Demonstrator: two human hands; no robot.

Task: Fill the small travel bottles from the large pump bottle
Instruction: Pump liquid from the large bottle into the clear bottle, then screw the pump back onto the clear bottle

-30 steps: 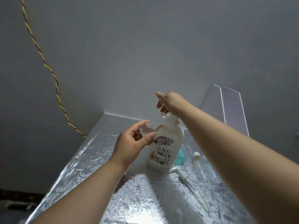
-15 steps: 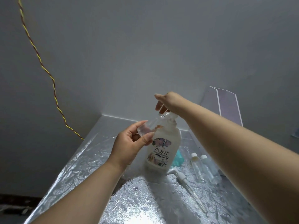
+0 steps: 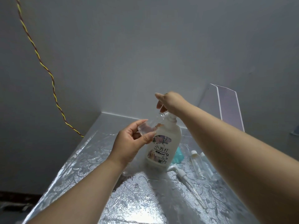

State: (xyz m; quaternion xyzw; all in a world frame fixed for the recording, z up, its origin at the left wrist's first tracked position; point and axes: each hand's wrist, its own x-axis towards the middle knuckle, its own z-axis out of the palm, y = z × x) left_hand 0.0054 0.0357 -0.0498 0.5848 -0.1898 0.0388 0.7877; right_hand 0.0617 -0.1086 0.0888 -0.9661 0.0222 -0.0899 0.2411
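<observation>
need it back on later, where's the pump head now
Head view: the pump head lies on the silver table, right of centre, just in front of the large bottle, left of the small capped bottles.

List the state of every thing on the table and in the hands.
large bottle: upright, pump removed.
pump: lying on the table.
small clear bottle: tilted, gripped by the left hand.
right hand: over the large bottle's neck; grip unclear.
two travel bottles: capped, untouched.

The large bottle (image 3: 163, 143) stood on the desk (image 3: 90, 159). Just right of it stood two small bottles (image 3: 196, 164). The pump (image 3: 181, 172) lay before it, rightward. Left of its neck, the left hand (image 3: 129, 143) held a third small bottle (image 3: 148, 127).
</observation>
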